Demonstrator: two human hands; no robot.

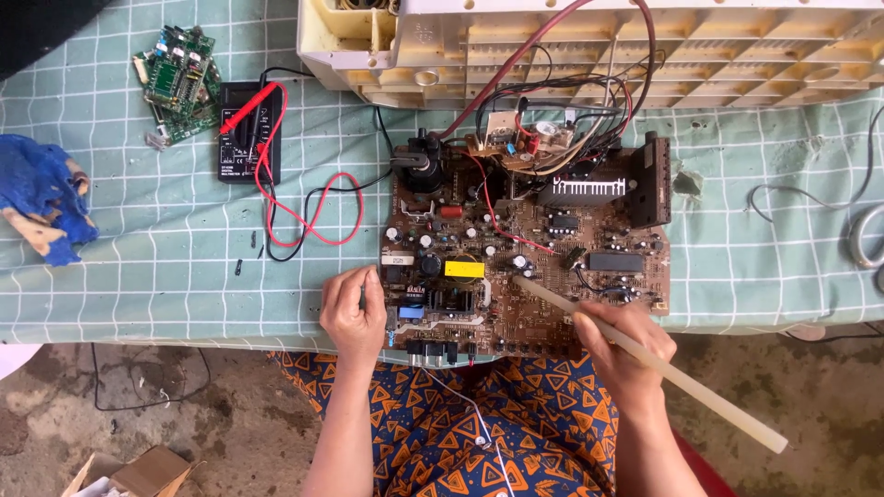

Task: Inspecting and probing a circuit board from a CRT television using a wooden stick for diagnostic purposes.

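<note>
Left hand [353, 313] grips circuit board [525, 248] edge; right hand [619, 354] closed round pale stick [700, 391].

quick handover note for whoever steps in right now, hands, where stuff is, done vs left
Left hand: steadies the near left edge of the brown circuit board on the green checked cloth.
Right hand: holds a long pale stick, its tip on the board near mid-front.
Multimeter with its red and black leads lies far left; cream casing sits behind, wired to the board.
Done: board is out of the casing. Left: unclear from here.
</note>
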